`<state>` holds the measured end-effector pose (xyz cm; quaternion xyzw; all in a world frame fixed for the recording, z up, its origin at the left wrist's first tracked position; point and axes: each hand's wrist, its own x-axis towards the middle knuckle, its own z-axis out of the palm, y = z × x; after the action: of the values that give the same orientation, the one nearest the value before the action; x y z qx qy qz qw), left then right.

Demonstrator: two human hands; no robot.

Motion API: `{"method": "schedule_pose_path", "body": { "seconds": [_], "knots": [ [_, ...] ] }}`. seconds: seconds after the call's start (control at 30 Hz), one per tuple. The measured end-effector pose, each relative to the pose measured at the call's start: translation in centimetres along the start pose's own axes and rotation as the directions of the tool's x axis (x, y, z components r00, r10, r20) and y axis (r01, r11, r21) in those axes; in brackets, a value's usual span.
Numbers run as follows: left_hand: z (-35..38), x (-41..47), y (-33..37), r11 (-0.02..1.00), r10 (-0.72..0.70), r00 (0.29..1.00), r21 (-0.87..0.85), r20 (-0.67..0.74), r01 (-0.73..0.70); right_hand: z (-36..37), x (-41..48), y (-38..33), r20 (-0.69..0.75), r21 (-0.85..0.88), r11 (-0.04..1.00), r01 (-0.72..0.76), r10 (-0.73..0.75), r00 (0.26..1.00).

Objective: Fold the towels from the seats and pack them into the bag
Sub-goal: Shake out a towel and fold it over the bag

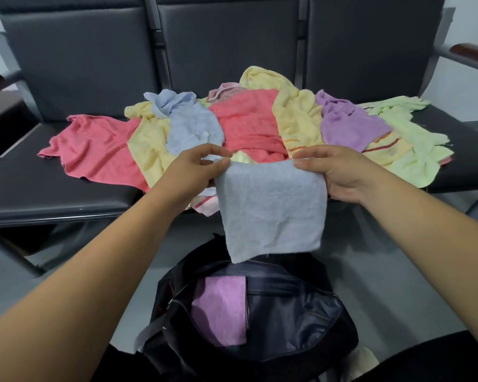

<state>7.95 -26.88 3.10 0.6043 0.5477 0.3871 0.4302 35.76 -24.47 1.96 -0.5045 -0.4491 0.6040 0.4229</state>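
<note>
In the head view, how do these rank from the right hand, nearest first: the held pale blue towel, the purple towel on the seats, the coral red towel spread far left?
1. Pale blue towel: pinched by the right hand.
2. Purple towel: just beyond it, right side.
3. Coral red towel: far left, on the black seat.

Pale blue towel [271, 205] between the hands; purple towel [221, 310] in the black bag [287, 321] below; seats [89, 56] beyond are black.
</note>
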Motion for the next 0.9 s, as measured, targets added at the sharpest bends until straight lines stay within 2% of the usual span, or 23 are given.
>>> {"method": "schedule_pose_path", "body": {
  "seconds": [0.1, 0.17, 0.2, 0.27, 0.3, 0.37, 0.4, 0.47, 0.53, 0.6, 0.63, 0.7, 0.77, 0.9],
  "knots": [
    [-0.2, 0.1, -0.3, 0.995, 0.008, 0.999, 0.097, 0.044, -0.012, -0.1, -0.3, -0.3, 0.099, 0.037, 0.999, 0.022, -0.026, 0.995],
    [-0.2, 0.3, -0.5, 0.967, 0.042, 0.998, 0.251, 0.038, -0.051, 0.0, -0.7, -0.3, 0.148, -0.129, 0.99, 0.052, -0.033, 0.988],
    [-0.2, 0.4, -0.7, 0.933, 0.067, 0.998, 0.353, 0.018, -0.069, 0.0, -0.9, -0.2, 0.139, -0.312, 0.944, 0.104, -0.063, 0.988],
    [0.0, 0.5, -0.8, 0.854, 0.117, 0.993, 0.513, -0.021, -0.089, 0.2, -0.8, 0.0, 0.102, -0.676, 0.71, 0.195, -0.172, 0.98],
    [0.1, 0.6, -0.9, 0.829, 0.132, 0.991, 0.552, -0.035, -0.091, 0.3, -0.7, 0.2, 0.099, -0.765, 0.607, 0.217, -0.223, 0.97],
    [0.4, 0.7, -1.1, 0.807, 0.153, 0.987, 0.583, -0.047, -0.097, 0.7, -0.8, 0.4, 0.086, -0.8, 0.548, 0.247, -0.303, 0.949],
    [0.5, 0.7, -1.2, 0.806, 0.161, 0.985, 0.583, -0.053, -0.101, 0.8, -0.7, 0.5, 0.068, -0.779, 0.571, 0.259, -0.334, 0.94],
    [0.5, 0.7, -1.1, 0.803, 0.198, 0.978, 0.582, -0.064, -0.125, 0.7, -0.6, 0.7, -0.012, -0.663, 0.708, 0.243, -0.335, 0.942],
    [0.4, 0.7, -1.0, 0.803, 0.239, 0.969, 0.574, -0.067, -0.159, 0.4, -0.6, 0.7, -0.059, -0.443, 0.873, 0.204, -0.255, 0.965],
    [0.4, 0.8, -1.1, 0.88, 0.241, 0.97, 0.43, -0.039, -0.201, -0.1, -0.3, 1.1, -0.033, -0.159, 0.98, 0.118, -0.125, 0.992],
    [0.4, 0.7, -1.1, 0.926, 0.235, 0.972, 0.308, -0.017, -0.219, -0.3, -0.1, 1.4, -0.009, -0.033, 0.996, 0.084, -0.085, 0.996],
    [0.7, 0.4, -1.5, 0.956, 0.262, 0.965, 0.142, -0.009, -0.258, -0.4, 0.2, 2.1, 0.021, 0.139, 0.989, 0.057, -0.06, 0.998],
    [1.3, -0.1, -1.9, 0.953, 0.288, 0.957, 0.112, -0.037, -0.283, -0.2, 0.5, 2.8, 0.015, 0.231, 0.972, 0.045, -0.049, 0.999],
    [3.1, -0.7, -4.0, 0.964, 0.217, 0.974, 0.171, -0.059, -0.204, 0.2, 0.2, 5.4, -0.095, 0.287, 0.957, -0.031, 0.061, 0.994]
  ]
}}
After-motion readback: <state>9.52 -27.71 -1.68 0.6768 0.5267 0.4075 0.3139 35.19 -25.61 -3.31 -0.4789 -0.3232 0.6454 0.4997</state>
